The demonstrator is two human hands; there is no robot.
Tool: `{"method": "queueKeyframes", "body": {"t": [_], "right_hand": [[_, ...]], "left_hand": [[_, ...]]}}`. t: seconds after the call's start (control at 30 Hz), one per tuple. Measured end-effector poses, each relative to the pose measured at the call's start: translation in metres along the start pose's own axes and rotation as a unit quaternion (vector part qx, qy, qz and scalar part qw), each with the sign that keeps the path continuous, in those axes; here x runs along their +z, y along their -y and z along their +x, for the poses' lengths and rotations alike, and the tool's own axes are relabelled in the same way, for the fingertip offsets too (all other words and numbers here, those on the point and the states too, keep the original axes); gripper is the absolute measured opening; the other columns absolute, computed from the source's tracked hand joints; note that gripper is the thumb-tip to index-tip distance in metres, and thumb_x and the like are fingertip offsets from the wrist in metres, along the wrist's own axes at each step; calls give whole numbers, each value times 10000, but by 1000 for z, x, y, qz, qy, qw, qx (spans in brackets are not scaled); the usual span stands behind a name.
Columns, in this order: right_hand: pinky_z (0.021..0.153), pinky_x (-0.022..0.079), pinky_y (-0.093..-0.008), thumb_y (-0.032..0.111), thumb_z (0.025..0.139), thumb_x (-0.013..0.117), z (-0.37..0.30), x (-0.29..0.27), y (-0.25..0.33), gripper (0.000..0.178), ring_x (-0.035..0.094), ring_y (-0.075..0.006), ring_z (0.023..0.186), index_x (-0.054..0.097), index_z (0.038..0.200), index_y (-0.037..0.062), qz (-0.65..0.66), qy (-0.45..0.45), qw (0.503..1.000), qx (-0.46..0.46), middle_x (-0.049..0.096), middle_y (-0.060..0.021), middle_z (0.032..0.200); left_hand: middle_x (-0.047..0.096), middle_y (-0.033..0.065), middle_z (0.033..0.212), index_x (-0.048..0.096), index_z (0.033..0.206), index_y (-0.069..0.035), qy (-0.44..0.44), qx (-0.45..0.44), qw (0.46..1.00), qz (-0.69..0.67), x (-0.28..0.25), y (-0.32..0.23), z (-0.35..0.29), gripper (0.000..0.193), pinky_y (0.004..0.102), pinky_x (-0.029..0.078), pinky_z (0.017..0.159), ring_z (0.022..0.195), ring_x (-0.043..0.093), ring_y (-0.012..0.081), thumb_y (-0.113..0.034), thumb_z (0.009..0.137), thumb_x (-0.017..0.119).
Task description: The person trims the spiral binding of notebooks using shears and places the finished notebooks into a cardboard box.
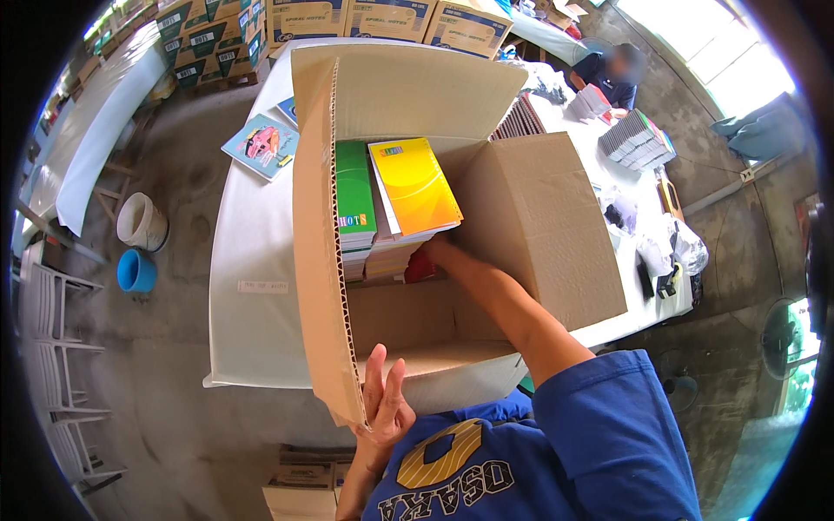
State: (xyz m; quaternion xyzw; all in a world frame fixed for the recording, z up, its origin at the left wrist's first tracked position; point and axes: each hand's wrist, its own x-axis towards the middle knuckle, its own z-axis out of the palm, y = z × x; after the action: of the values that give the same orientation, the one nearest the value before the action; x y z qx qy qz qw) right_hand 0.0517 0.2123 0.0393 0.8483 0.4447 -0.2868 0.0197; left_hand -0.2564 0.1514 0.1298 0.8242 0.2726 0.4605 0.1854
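Observation:
An open cardboard box (543,226) stands before me on a white-covered table. Inside, at its far end, are two stacks: a green notebook (353,187) tops the left one, and a yellow spiral notebook (415,187) lies tilted on the right one. My right hand (432,253) reaches down into the box beside the yellow stack, next to something red (420,266); its fingers are mostly hidden. At the box's near left corner, my left hand (387,408) grips the edge of the tall left flap (321,260), two fingers pointing up along its inner side.
The table (252,321) also holds illustrated books (262,146), stacked spiral notebooks (637,141) and plastic bags (665,243). Another person (608,74) sits at the far right. Packed cartons (391,19) stand behind. White chairs (65,373), a white bucket (142,221) and a blue bucket (136,271) are at left.

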Motion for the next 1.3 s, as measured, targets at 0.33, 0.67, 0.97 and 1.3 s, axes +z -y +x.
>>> {"method": "queueKeyframes", "body": {"t": [0.33,0.67,0.97,1.3], "right_hand": [[699,507,-392,102,746,632,8,1,7,197,632,-278,797,624,871,-51,16,-16,1000,13,637,-160,812],[692,506,-386,109,744,633,-14,-37,-20,199,633,-272,782,625,856,-55,183,-94,978,32,639,-160,794],[718,509,-362,123,728,704,-139,-74,24,367,622,-259,865,575,996,-91,393,-90,906,126,624,-175,937],[769,552,-308,67,777,747,-271,-145,-6,482,652,-178,915,517,1177,-74,686,4,725,62,611,-161,1119]], "left_hand": [[576,120,1342,564,1302,-144,-13,4,1000,18,0,1,0,525,557,135,1132,1373,305,496,52,833,434],[599,133,1308,572,1279,-87,-7,29,999,-10,-3,1,8,480,566,190,1115,1358,327,504,53,839,440],[616,146,1278,586,1236,-34,-8,34,999,-22,-13,1,8,407,580,188,1114,1334,341,533,50,856,466],[402,222,1466,369,1445,-31,38,41,997,-47,-25,-35,20,537,592,133,1138,1391,252,498,-4,914,441]]}}
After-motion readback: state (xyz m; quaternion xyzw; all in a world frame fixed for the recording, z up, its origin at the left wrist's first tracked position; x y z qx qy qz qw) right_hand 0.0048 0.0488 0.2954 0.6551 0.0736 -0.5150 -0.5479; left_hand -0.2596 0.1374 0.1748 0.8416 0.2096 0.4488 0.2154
